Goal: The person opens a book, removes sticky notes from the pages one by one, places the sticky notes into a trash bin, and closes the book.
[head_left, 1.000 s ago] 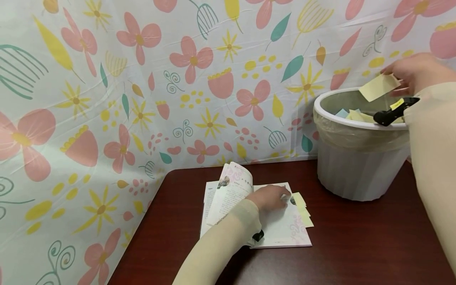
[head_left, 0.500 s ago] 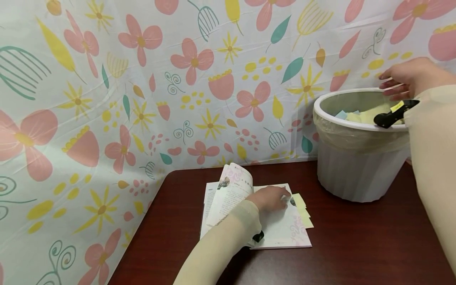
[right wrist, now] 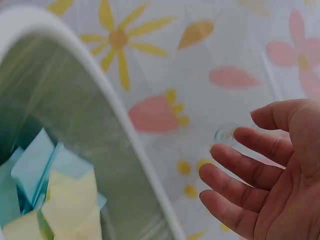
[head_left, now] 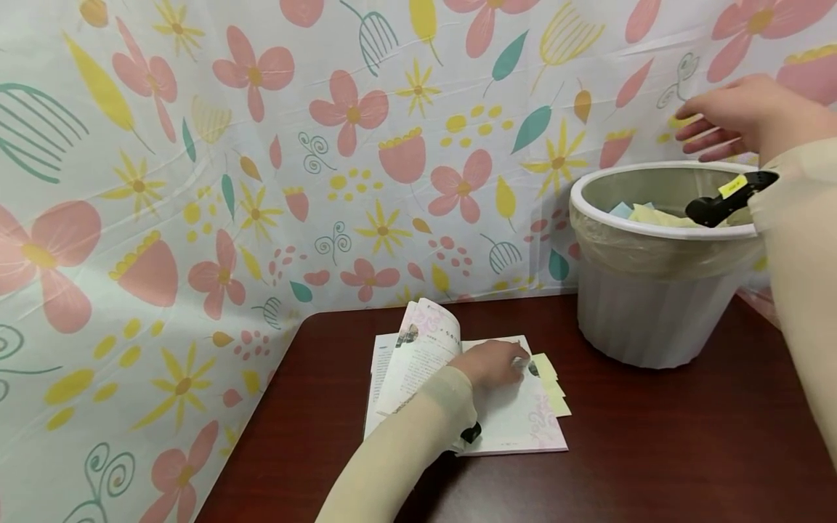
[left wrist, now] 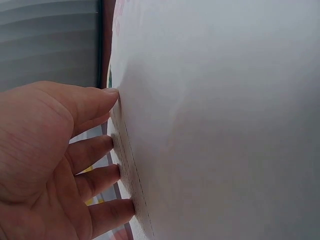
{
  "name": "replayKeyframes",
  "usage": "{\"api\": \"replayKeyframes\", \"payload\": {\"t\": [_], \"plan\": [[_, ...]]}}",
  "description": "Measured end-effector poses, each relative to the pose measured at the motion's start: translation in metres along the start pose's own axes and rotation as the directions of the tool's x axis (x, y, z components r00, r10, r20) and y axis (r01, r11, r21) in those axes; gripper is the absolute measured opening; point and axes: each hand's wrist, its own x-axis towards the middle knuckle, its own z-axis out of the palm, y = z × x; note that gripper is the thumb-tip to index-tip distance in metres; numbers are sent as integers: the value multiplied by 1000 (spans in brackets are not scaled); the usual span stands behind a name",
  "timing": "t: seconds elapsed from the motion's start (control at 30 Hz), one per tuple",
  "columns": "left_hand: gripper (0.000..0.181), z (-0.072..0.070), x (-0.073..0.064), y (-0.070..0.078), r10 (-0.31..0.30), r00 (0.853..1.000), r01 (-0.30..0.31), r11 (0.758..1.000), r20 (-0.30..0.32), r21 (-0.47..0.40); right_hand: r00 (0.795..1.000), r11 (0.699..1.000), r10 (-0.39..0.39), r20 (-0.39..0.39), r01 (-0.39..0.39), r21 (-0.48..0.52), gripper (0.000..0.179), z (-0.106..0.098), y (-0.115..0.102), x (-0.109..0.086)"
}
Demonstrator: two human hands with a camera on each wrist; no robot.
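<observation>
An open book (head_left: pixel 516 418) lies on the dark red-brown table, and one curved page (head_left: pixel 425 356) stands up from it. My left hand (head_left: pixel 492 365) rests over the right-hand page; in the left wrist view its fingertips touch the pages' edge. Yellow sticky notes (head_left: pixel 556 396) stick out past the book's right edge. Over at the far right, my right hand (head_left: pixel 739 120) hovers above the rim of a grey wastebasket (head_left: pixel 641 312), fingers loosely spread and holding nothing. Blue paper notes (right wrist: pixel 37 165) and yellow paper notes (right wrist: pixel 72 205) lie inside the basket.
The basket's white rim (head_left: pixel 654 231) has a clear plastic liner folded over it. A flower-printed cloth (head_left: pixel 353 145) hangs behind and to the left of the table (head_left: pixel 621 450). A black wrist camera (head_left: pixel 729 200) shows in front of the basket's mouth.
The right hand held a yellow sticky note over the basket one second ago; it let go, and the note dropped in. Now that hand is slightly higher. The left hand has stayed on the book.
</observation>
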Motion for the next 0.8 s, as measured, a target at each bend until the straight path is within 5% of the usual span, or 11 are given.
{"api": "replayKeyframes", "payload": {"t": [0.13,0.33,0.8], "plan": [[42,0,1,-1,2,1000,-3,1000,-1,-5,996,996,-84,39,83,15,24,12,-22,-11],[41,1,3,0,5,1000,-5,1000,1,-1,965,962,-263,-7,262,-72,11,41,-37,-31],[41,1,6,-1,17,1000,-17,1000,7,-4,846,830,-533,-6,521,-201,35,136,-43,-88]]}}
